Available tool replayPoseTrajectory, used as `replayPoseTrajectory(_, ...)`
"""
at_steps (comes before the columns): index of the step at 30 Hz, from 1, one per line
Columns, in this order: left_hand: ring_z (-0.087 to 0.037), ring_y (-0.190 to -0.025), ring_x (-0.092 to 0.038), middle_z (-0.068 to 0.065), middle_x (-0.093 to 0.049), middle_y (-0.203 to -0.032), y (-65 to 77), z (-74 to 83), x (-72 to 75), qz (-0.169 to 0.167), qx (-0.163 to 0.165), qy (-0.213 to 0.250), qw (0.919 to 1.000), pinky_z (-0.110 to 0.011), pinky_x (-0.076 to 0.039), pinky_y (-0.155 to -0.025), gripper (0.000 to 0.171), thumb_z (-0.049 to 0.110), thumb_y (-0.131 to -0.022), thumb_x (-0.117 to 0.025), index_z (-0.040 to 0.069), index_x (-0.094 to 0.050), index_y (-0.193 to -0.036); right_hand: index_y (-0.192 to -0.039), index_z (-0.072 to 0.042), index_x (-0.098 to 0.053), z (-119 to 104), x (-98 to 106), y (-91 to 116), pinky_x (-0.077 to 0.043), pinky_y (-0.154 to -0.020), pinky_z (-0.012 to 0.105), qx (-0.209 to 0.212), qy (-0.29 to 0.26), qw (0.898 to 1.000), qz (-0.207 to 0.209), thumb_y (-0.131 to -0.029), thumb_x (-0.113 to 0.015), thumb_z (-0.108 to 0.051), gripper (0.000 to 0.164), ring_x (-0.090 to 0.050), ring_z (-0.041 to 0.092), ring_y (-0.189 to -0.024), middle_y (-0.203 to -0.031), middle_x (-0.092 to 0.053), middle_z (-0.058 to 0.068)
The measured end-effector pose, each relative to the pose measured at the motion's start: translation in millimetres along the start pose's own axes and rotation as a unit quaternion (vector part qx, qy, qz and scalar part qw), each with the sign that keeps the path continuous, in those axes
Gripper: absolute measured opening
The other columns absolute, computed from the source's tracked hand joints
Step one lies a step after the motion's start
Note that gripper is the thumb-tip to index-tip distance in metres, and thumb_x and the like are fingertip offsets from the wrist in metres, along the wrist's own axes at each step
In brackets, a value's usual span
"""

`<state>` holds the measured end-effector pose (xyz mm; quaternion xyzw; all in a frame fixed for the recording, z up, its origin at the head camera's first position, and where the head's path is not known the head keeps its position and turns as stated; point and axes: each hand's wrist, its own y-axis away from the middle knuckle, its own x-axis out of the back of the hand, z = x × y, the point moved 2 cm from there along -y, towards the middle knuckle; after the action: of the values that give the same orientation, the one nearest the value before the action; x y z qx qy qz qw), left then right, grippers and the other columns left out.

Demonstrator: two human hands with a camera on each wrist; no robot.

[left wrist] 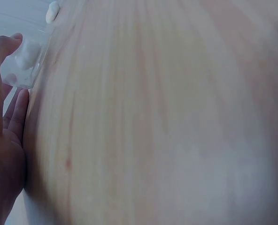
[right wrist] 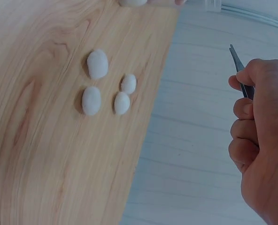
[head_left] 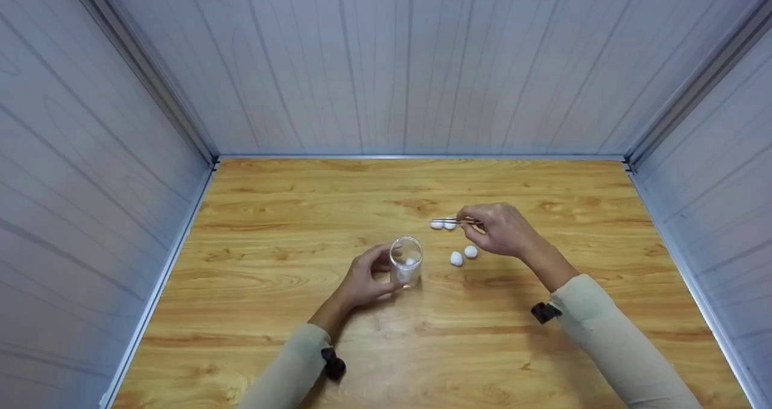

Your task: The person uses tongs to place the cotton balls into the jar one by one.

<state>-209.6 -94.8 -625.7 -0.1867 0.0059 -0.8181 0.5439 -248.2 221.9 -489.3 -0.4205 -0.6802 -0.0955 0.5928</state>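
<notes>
Presumably for pickup, silver metal tweezers (head_left: pixel 444 221), tips parted and empty, are pinched by the right hand (head_left: pixel 502 230) near round white balls (head_left: pixel 456 258) right of frame centre, a clear cylindrical jar (head_left: pixel 397 270) mid-frame is gripped by the left hand (head_left: pixel 365 280), and tip-closing over a ball seems required next.

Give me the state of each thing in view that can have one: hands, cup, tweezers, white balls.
Clear cup: upright, uncovered, at least one white ball inside.
Left hand: holds the clear cup.
Tweezers: tips slightly parted, nothing between them.
Right hand: grips the tweezers.
Nearer white balls: loose on the tabletop, slightly apart.
Farther white balls: loose on the tabletop, touching or nearly so.
</notes>
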Motion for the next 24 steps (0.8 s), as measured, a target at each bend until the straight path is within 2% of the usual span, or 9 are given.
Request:
replayPoseTrajectory(9,-0.043,-0.127,-0.075,-0.023,-0.077,-0.139,-0.1,2.2,0.1,0.004,-0.003,0.000,1.0000,-0.048,-0.069,-0.109,0.066,0.011,-0.089,-0.096,-0.001,-0.067,-0.147,-0.113,-0.005,-0.081,15,-1,6,-0.066,-0.062,0.047,-0.027,0.004,1.000,-0.005,-0.104,-0.073,-0.010,0.013,-0.077,0.026,-0.068,-0.097,-0.087,0.013)
replayPoseTrajectory(16,-0.041,-0.129,-0.075,-0.021,-0.075,-0.144,1.6,0.5,0.8,-0.004,0.002,-0.016,0.9999,-0.049,-0.068,-0.110,0.067,0.012,-0.091,-0.094,0.001,-0.065,-0.151,-0.113,-0.005,-0.081,23,-1,6,-0.066,-0.064,0.049,-0.043,0.002,0.999,-0.019,-0.105,-0.072,-0.010,0.013,-0.080,0.029,-0.073,-0.098,-0.087,0.014)
replayPoseTrajectory(24,-0.039,-0.127,-0.076,-0.022,-0.077,-0.142,0.2,1.8,0.9,0.000,-0.001,-0.015,0.9999,-0.045,-0.069,-0.108,0.066,0.011,-0.089,-0.095,-0.001,-0.066,-0.147,-0.112,-0.004,-0.081,34,-4,5,-0.068,-0.069,0.053,-0.082,0.003,0.996,-0.029,-0.106,-0.071,-0.012,0.015,-0.080,0.033,-0.078,-0.096,-0.086,0.016)
